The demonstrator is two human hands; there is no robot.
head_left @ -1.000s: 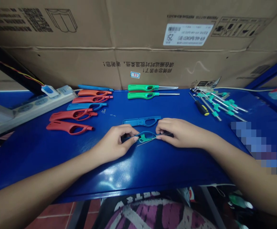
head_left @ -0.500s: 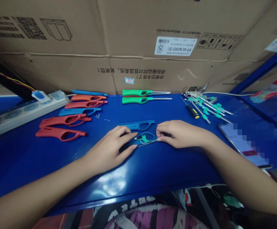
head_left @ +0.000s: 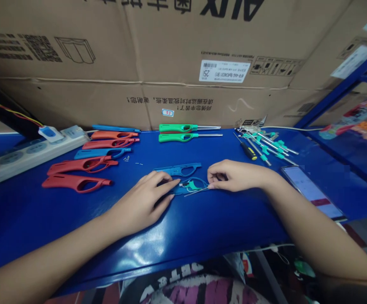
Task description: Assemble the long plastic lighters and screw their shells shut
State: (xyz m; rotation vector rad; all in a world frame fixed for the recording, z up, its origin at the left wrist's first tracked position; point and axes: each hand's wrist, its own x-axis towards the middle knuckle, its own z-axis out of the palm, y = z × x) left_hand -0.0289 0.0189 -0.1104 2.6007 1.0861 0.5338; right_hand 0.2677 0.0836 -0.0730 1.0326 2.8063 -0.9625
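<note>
A blue lighter shell half lies near the middle of the table, with a teal trigger piece, a small black part and thin wires in it. My left hand rests over its left end, thumb and index finger apart along its sides. At its right end my right hand pinches a thin metal rod, which slants down to the left along the shell's near edge. Just beyond lies a second blue shell half.
Red shells, orange and blue ones lie at left beside a white power strip. Two green lighters are at the back. Rod assemblies, a screwdriver and a phone lie right. A cardboard box stands behind.
The rod's left end has swung out from the shell's near edge toward me. My left thumb has drawn back to the left. The view has tilted slightly upward.
</note>
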